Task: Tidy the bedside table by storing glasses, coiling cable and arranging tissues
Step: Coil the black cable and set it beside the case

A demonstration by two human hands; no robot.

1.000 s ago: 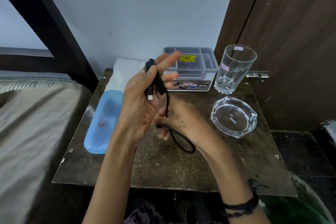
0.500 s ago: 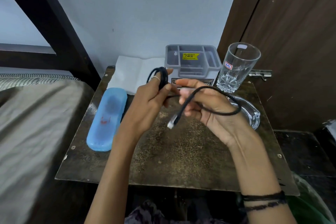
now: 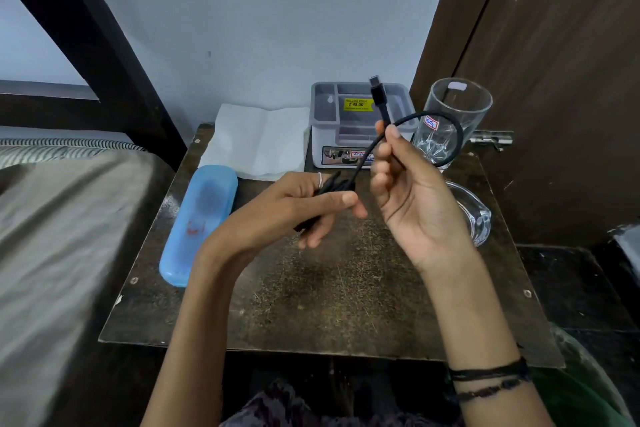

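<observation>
Above the middle of the dark bedside table [image 3: 346,315], my left hand [image 3: 294,208] grips a bundle of coiled black cable [image 3: 453,128]. My right hand [image 3: 412,191] pinches the cable's free end, whose plug points up in front of the grey organiser. A loop of cable arcs from the right hand past the drinking glass and back toward the left hand. A closed blue glasses case [image 3: 197,222] lies along the table's left side. White tissues [image 3: 256,139] lie flat at the back left.
A grey plastic organiser [image 3: 332,114] with a yellow price sticker stands at the back centre. A clear drinking glass [image 3: 464,104] stands at the back right, with a glass ashtray [image 3: 474,215] in front of it. A bed borders the table's left; a brown door stands right.
My right hand has lifted the cable's free end from low over the table up to the organiser's height, plug now pointing up. The left hand dropped lower and turned flatter, still holding the coils.
</observation>
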